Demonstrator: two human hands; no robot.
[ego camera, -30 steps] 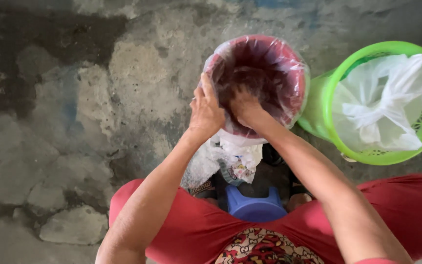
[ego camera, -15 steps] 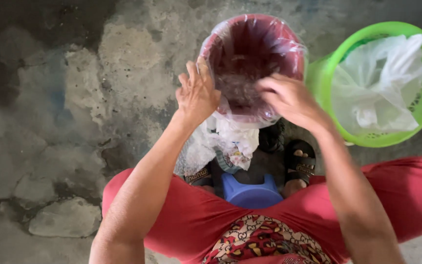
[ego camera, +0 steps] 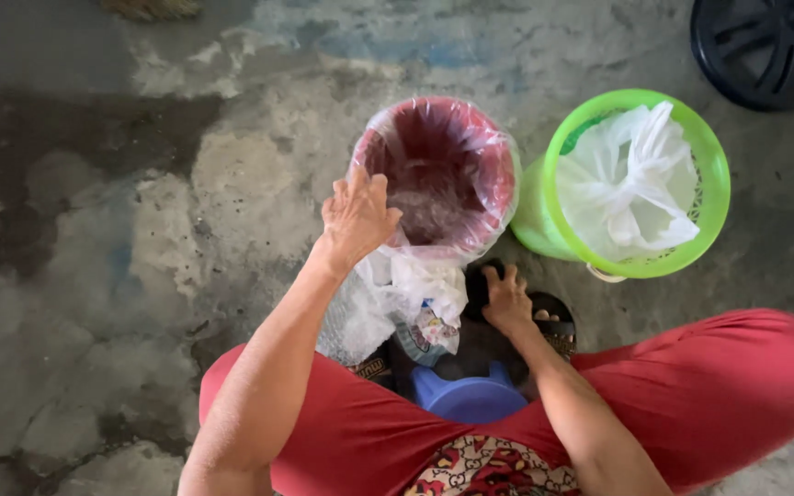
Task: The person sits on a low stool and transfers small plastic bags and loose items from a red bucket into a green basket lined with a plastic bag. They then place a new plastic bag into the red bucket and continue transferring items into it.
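- The red bin (ego camera: 438, 179), lined with a clear plastic bag, stands on the concrete floor (ego camera: 94, 276) in front of the knees.
- The left hand (ego camera: 357, 219) rests on its near rim, fingers spread flat, steadying the liner.
- The right hand (ego camera: 507, 298) reaches low beside the bin's foot, fingers loosely open over a dark sandal (ego camera: 558, 321); I cannot tell whether it grips anything.
- A green basket (ego camera: 636, 184) holding a knotted white bag stands just beside the bin.

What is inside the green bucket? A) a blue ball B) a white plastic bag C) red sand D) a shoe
B: a crumpled white plastic bag fills the green bucket, which stands on the floor beside the red bucket lined with clear plastic.
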